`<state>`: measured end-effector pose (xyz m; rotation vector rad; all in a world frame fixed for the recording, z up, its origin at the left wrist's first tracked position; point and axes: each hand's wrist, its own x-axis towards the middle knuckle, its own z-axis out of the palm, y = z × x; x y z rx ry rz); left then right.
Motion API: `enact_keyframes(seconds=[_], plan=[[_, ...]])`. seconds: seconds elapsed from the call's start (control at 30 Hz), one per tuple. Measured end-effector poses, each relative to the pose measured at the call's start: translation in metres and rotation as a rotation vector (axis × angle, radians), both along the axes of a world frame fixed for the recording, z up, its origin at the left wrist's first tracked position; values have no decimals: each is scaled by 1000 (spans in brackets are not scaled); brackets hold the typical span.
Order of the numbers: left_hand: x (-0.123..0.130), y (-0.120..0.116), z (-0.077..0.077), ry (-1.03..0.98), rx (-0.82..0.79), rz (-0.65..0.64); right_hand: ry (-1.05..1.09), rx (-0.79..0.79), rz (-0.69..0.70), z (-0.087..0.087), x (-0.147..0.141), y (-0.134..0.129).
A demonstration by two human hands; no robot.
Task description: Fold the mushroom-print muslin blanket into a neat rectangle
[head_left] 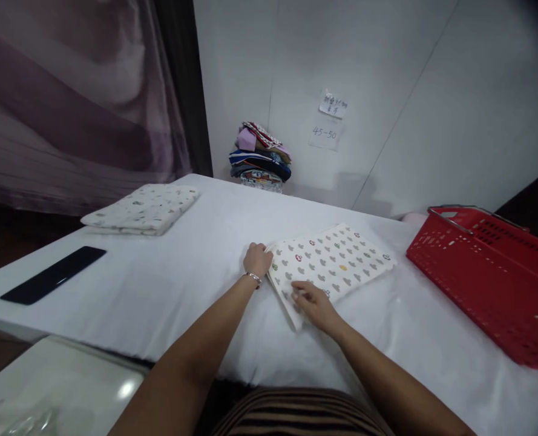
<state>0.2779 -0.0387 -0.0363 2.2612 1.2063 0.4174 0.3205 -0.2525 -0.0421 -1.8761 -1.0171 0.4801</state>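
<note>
A folded white cloth (pixel 327 260) printed with grey mushroom-like shapes and a few coloured ones lies flat on the white-covered table (pixel 196 284). My left hand (pixel 257 260), with a bracelet on its wrist, is closed on the cloth's left edge near the far corner; its fingertips are partly hidden. Over the near left part of the cloth is my right hand (pixel 314 304), its fingers loosely bent and the thumb a little apart from them. Nothing shows between those fingers.
Another folded patterned cloth (pixel 144 209) lies at the table's far left, with a dark flat phone-like object (pixel 54 275) nearer. A red plastic basket (pixel 486 284) with metal handles stands on the right. Folded fabrics (pixel 260 157) are piled by the wall behind, below paper notes (pixel 325 132).
</note>
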Motion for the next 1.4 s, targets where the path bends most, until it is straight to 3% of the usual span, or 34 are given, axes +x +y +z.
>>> enact_keyframes(seconds=[0.2,0.37,0.57,0.77,0.97,1.03,1.13,1.27,1.4], plan=[[1,-23,12,-185,280,-130,693,141,-197,18,30,27],[4,-55,22,-171,408,-340,1001,270,-91,26,47,45],[3,-78,17,-121,543,-530,1044,308,-65,18,58,52],[2,-78,7,-120,579,-594,997,321,-94,15,55,57],[-2,-77,10,-212,530,-716,971,362,-189,12,53,56],[-2,-67,12,-299,461,-688,950,383,-205,14,53,49],[1,-37,12,-295,366,-484,938,406,-221,20,54,31],[11,5,7,-1,278,-311,926,390,-253,35,60,0],[25,21,5,247,145,-292,875,417,-322,54,69,-42]])
